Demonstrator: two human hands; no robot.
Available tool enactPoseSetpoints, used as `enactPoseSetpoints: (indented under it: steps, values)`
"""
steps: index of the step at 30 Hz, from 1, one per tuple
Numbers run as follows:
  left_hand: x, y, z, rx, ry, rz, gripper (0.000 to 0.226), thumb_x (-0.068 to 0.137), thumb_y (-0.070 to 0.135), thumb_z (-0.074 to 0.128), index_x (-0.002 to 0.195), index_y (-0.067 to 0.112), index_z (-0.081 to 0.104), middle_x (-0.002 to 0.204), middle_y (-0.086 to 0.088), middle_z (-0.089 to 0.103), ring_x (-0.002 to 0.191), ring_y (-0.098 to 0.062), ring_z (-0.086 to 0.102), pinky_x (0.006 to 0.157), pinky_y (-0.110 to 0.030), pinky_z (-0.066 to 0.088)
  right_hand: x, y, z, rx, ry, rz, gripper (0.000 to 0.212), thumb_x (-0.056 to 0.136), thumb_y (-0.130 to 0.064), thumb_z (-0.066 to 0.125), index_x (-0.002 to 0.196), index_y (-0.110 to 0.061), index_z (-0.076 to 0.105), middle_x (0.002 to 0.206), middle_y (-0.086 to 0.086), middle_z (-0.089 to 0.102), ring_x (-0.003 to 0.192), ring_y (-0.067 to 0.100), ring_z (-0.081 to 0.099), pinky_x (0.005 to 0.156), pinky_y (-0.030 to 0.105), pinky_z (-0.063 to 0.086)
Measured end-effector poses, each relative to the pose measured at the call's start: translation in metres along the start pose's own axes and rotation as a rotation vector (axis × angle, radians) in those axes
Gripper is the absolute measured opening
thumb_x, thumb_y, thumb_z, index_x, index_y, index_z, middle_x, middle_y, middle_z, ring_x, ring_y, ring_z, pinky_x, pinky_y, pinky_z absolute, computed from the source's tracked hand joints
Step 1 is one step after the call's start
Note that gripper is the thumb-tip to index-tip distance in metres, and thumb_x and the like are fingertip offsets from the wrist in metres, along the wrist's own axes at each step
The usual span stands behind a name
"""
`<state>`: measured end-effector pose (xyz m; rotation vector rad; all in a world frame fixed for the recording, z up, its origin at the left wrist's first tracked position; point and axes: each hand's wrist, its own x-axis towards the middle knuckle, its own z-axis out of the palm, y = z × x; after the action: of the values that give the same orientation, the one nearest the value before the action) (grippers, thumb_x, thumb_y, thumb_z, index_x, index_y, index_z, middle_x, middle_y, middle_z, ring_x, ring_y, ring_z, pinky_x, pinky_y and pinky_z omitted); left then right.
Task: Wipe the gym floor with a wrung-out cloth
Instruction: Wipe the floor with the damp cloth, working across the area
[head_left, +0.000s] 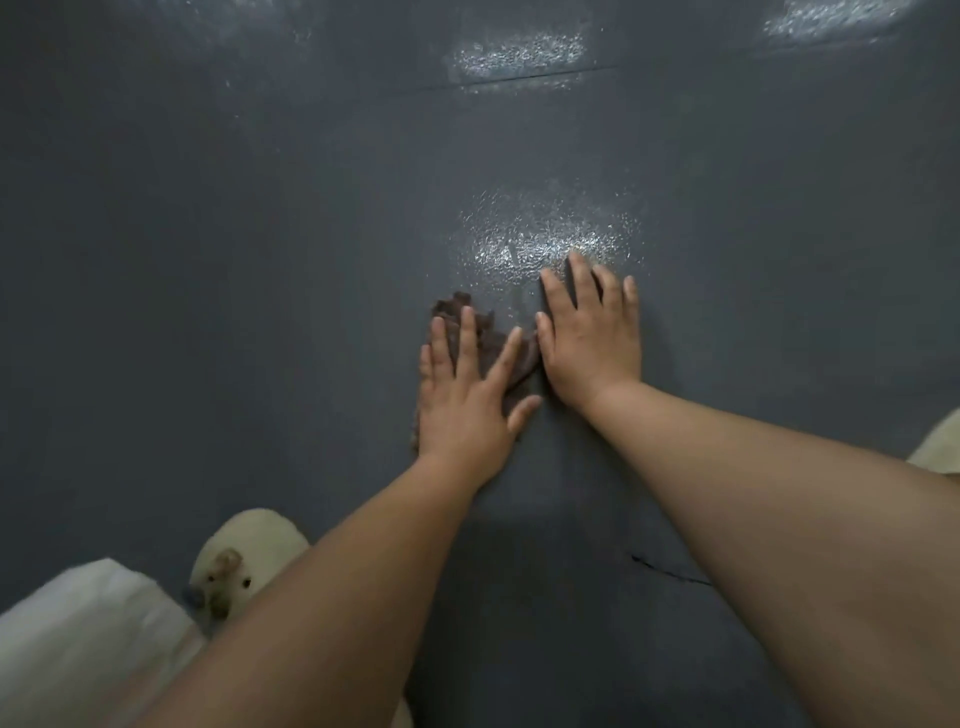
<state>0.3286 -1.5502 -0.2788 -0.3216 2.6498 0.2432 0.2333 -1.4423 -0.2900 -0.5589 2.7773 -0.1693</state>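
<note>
1. Your left hand (467, 405) lies flat, fingers spread, pressing the brown cloth (488, 338) to the grey floor (234, 260).
2. Your right hand (589, 338) is splayed just beside it, perhaps touching the cloth's edge.
3. A pale slipper (244, 551) sits near your left arm.
4. The cloth is mostly hidden under your left hand.

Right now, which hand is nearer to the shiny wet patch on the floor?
Right. The right hand lies flat with its fingertips at the near edge of the wet patch. The left hand presses the brown cloth, short of the patch.
</note>
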Motion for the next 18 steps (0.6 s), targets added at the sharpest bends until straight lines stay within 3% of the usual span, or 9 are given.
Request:
enactPoseSetpoints:
  steps: [5, 11, 13, 15, 18]
  values:
    - [-0.009, -0.033, 0.0, 0.036, -0.005, 0.003, 0.069, 0.094, 0.056, 0.034, 0.151, 0.033, 0.001, 0.156, -0.006, -0.022, 0.144, -0.029, -0.017, 0.116, -0.042, -0.005, -0.028, -0.003, 0.001, -0.006, -0.03, -0.098, 0.05, 0.099, -0.036, 0.036, 0.147, -0.021, 0.031, 0.158, 0.008, 0.014, 0.141, 0.031, 0.017, 0.116, 0.046, 0.002]
    - [-0.038, -0.097, 0.015, -0.203, 0.165, -0.628, 0.066, 0.098, 0.043, 0.037, 0.153, 0.02, 0.006, 0.157, -0.015, -0.012, 0.144, -0.036, -0.009, 0.116, -0.045, 0.002, -0.05, 0.01, 0.0, -0.015, -0.11, -0.146, 0.051, 0.1, -0.04, 0.03, 0.149, -0.027, 0.023, 0.159, 0.006, 0.006, 0.144, 0.027, 0.009, 0.116, 0.044, 0.001]
    - [-0.046, -0.094, 0.019, -0.256, 0.201, -0.745, 0.062, 0.099, 0.041, 0.036, 0.152, 0.022, 0.01, 0.157, -0.014, -0.012, 0.144, -0.036, -0.01, 0.116, -0.046, 0.002, -0.05, 0.013, 0.001, -0.022, -0.112, -0.163, 0.051, 0.1, -0.041, 0.03, 0.15, -0.029, 0.021, 0.159, 0.006, 0.007, 0.144, 0.026, 0.008, 0.116, 0.043, 0.001]
    - [-0.047, -0.076, 0.022, -0.213, 0.207, -0.672, 0.058, 0.1, 0.036, 0.036, 0.152, 0.022, 0.014, 0.158, -0.013, -0.009, 0.144, -0.036, -0.01, 0.116, -0.046, 0.0, -0.048, 0.013, 0.002, -0.019, -0.092, -0.165, 0.05, 0.1, -0.041, 0.03, 0.149, -0.028, 0.025, 0.158, 0.007, 0.011, 0.143, 0.027, 0.011, 0.116, 0.043, 0.002]
    - [-0.052, -0.03, 0.03, -0.135, 0.194, -0.379, 0.057, 0.099, 0.037, 0.037, 0.151, 0.024, 0.017, 0.158, -0.013, -0.005, 0.144, -0.036, -0.009, 0.116, -0.043, -0.001, -0.05, 0.005, 0.005, 0.008, -0.035, -0.128, 0.048, 0.1, -0.039, 0.034, 0.146, -0.024, 0.034, 0.156, 0.01, 0.02, 0.141, 0.03, 0.017, 0.116, 0.046, 0.004]
